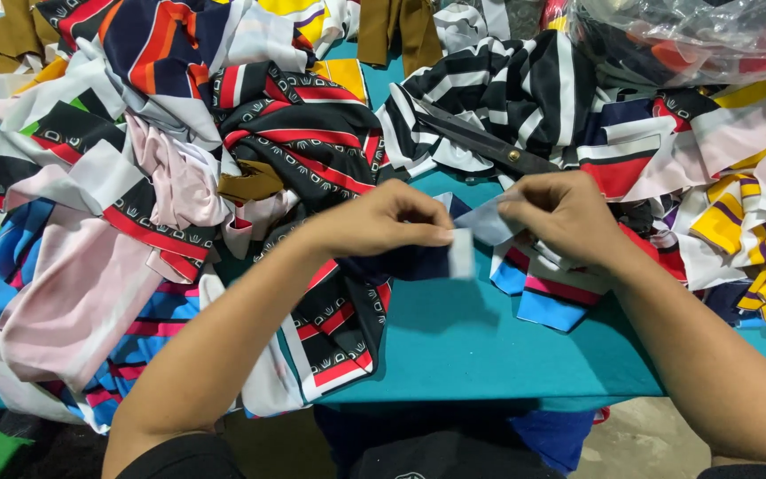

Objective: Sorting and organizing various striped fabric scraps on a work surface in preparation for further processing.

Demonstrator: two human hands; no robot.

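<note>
Two bare hands at work over a teal table (480, 346) heaped with printed fabric offcuts. Left hand (383, 222) pinched shut on a small strip of cloth (427, 259), navy along its length with a white end, thumb and fingers closed tight around it. Right hand (565, 217) likewise closed, fingertips gripping a pale, whitish corner of the same strip (488, 223) just beside the left hand. Strip held slightly above the table surface, near the middle of the view, between the two hands (exact join between the navy and pale parts hard to make out).

Behind the hands, a pair of dark scissors (489, 142) with a brass pivot, lying on a black-and-white striped piece (525, 84). To the left, a large pile: a black cloth with red and white bands (303, 124), pale pink fabric (73, 293), blue and pink striped pieces (148, 328). Under the right wrist, a scrap in blue, pink and white (543, 297), resting on the table. Farther right, yellow and purple striped pieces (751, 235). At top right, a clear plastic bag (693, 31) stuffed with more cloth. Olive-brown strips (396, 27) hanging over the far edge of the pile at top centre.
</note>
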